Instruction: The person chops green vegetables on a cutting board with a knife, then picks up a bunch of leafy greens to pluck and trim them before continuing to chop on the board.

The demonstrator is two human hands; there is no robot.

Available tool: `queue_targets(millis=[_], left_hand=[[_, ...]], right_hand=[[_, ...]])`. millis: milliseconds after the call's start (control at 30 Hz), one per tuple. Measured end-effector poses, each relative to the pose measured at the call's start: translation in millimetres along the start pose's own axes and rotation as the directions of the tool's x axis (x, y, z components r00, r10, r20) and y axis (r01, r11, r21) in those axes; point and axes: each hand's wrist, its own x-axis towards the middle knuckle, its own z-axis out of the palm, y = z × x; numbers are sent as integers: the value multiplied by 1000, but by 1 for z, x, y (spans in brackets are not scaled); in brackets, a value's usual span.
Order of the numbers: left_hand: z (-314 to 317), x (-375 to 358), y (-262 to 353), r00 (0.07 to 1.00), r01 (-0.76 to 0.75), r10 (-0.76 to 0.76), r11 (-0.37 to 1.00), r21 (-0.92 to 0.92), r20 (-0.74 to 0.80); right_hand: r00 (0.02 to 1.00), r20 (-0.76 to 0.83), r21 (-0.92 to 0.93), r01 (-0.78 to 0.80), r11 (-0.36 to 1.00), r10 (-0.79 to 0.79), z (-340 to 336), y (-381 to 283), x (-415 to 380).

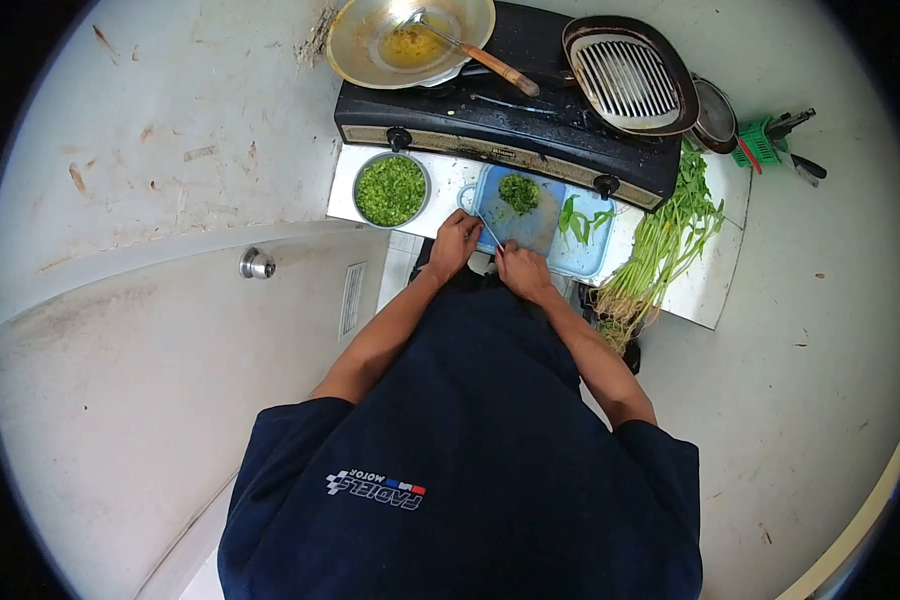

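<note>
My right hand (pixel 523 270) is closed round the handle of a small knife (pixel 490 232) at the near edge of a blue cutting board (pixel 542 225). The blade slants up and left toward my left hand (pixel 456 238). The left fingers are bent together by the blade's tip and the board's handle; whether they pinch the blade I cannot make out. Chopped greens (pixel 519 194) lie in a small heap on the board. Beside it, a few whole leaves (pixel 582 220) rest on a light blue tray (pixel 592 262). A round bowl (pixel 427 190) full of chopped greens (pixel 390 190) stands to the left.
Behind the board is a black gas stove (pixel 510 125), bearing a wok (pixel 345 60) with a wooden-handled spatula (pixel 490 68) and a grill pan (pixel 625 80). Leafy stalks with roots (pixel 660 240) lie at right. Knives stand in a green basket (pixel 758 143).
</note>
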Motion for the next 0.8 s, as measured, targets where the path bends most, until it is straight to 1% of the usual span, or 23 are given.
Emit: queue_targets(millis=[100, 300, 400, 500, 633, 733, 800], left_hand=[[0, -1, 1, 1000, 16, -16, 1000, -1, 6], [-1, -4, 2, 1000, 14, -14, 1000, -9, 14], [-3, -5, 0, 999, 19, -19, 1000, 2, 31], [-3, -4, 2, 999, 8, -8, 1000, 11, 36], [-4, -3, 2, 1000, -10, 9, 1000, 6, 30], [-5, -3, 3, 999, 24, -26, 999, 38, 40], [-4, -2, 4, 1000, -22, 21, 998, 57, 21]], right_hand=[[999, -28, -4, 18, 1000, -18, 5, 1, 3], [1000, -18, -19, 18, 1000, -19, 9, 3, 7], [1000, -12, 6, 12, 1000, -12, 6, 8, 1], [999, 1, 5, -35, 999, 35, 3, 12, -1], [995, -67, 35, -71, 997, 73, -1, 17, 3], [990, -66, 39, -122, 992, 125, -5, 21, 4], [988, -52, 43, -145, 989, 147, -7, 24, 4]])
